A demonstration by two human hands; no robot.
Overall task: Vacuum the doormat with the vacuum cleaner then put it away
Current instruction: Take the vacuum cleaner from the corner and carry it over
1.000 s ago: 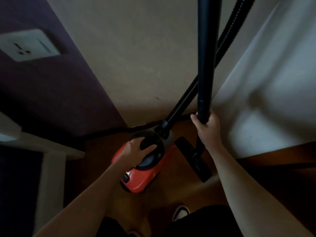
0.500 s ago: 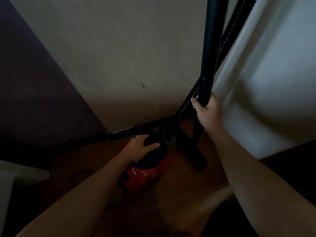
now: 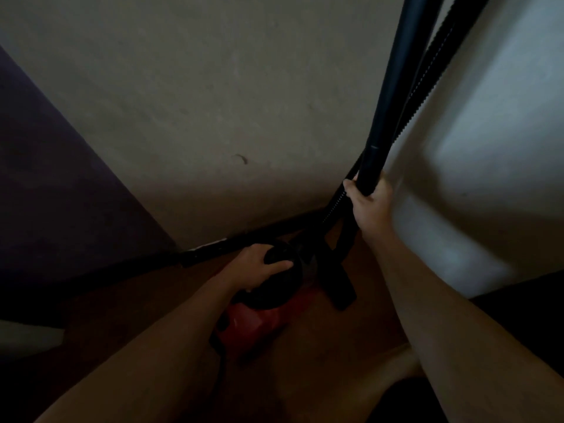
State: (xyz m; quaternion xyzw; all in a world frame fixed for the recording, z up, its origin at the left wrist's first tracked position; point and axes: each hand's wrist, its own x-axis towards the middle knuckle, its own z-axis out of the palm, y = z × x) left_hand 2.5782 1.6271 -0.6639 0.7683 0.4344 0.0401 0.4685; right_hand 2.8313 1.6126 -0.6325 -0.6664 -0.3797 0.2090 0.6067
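Pale wall: the pale wall fills most of my view. It meets a purple wall on my left and a white panel on my right.
Floor: the floor is brown wood and dim, edged by a dark skirting along the foot of the walls.
Wand: the black wand stands nearly upright and runs out of the top of my view.
Hose: the ribbed black hose runs just beside the wand and drops behind it towards the machine.
Vacuum cleaner: the vacuum cleaner is red with a black top. It sits low in the corner, close to the skirting. I cannot tell whether it rests on the floor.
Floor nozzle: the black floor nozzle is at the wand's foot, just right of the machine.
Right hand: my right hand has its fingers wrapped round the wand's lower part.
Left hand: my left hand has its fingers curled over the black handle on top of the machine.
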